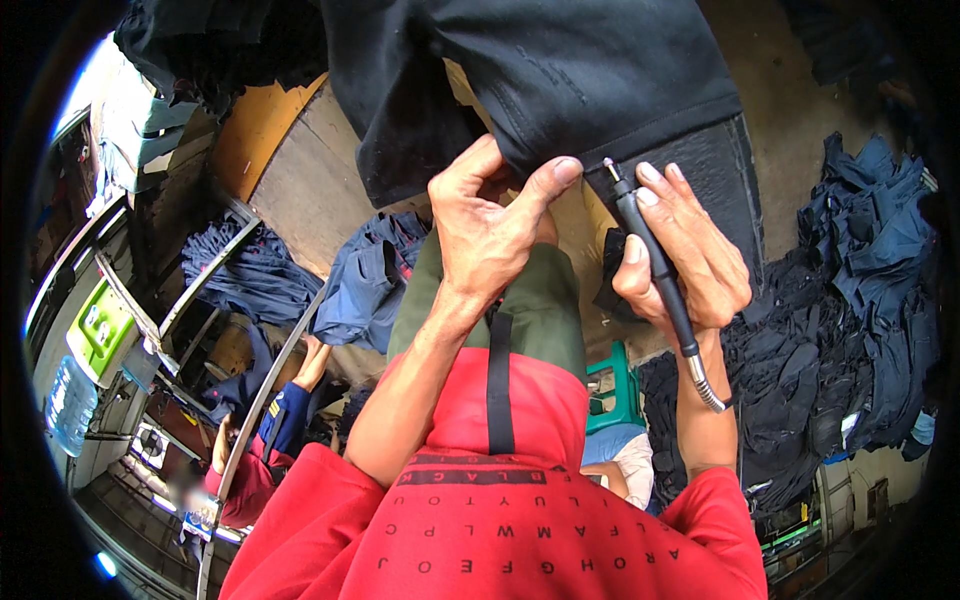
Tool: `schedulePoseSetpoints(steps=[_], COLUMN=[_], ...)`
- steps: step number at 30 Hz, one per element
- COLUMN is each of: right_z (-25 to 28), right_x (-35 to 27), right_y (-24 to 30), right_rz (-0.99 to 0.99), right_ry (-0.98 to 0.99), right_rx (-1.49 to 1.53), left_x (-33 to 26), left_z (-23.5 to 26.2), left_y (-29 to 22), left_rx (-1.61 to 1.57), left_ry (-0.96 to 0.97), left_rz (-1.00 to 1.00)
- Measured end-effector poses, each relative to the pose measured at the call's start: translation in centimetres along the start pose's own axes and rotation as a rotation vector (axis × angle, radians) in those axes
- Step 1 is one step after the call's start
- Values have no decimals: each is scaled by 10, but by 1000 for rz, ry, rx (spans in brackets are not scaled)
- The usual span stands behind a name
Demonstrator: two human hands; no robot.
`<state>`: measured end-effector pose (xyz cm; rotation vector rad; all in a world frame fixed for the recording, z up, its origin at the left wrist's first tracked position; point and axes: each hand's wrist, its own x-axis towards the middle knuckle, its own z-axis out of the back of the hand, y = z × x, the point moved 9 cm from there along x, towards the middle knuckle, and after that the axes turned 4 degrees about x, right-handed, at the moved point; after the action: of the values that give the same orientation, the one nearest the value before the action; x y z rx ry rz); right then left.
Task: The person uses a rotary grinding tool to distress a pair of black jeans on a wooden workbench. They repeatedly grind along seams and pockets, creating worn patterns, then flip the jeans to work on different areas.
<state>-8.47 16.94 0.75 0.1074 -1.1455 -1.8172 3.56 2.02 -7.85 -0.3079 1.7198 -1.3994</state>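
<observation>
Black trousers (600,70), or a similar dark garment, hang over a support in front of me, with a leg hem toward me. A few scuffed marks show on the cloth. At the near edge, my left hand (485,225) grips the fabric, thumb on top and fingers partly hidden behind it. My right hand (705,250) is closed round a slim black rotary grinder handpiece (655,240). The tool's small pinkish tip points at the hem, close to my left thumb; whether it touches the cloth I cannot tell. A coiled metal spring sleeve guards the cord end below my palm.
Dark garments (780,370) lie heaped at the right, with bluish ones (870,230) on top. More folded jeans (370,280) lie at the left, beside a metal frame (270,390). A green stool (618,385) stands below my right hand. Another person (250,480) is at the lower left.
</observation>
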Motion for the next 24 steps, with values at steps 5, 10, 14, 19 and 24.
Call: schedulePoseSetpoints(steps=[5, 10, 14, 19, 24], right_z=[2, 5, 6, 10, 11], right_x=[-1, -3, -3, -4, -2], right_y=[-4, -6, -7, -8, -8], right_rz=[2, -9, -17, -45, -58], right_ry=[-34, -56, -81, -105, -83], right_rx=[-8, -12, -7, -53, -66], left_x=[0, 1, 0, 1, 2], left_z=[-1, 0, 0, -1, -1], left_y=[0, 0, 0, 1, 3], left_rx=[-22, -7, 8, -14, -16], left_ry=[3, 10, 13, 19, 25], left_rz=[-15, -17, -21, -31, -36])
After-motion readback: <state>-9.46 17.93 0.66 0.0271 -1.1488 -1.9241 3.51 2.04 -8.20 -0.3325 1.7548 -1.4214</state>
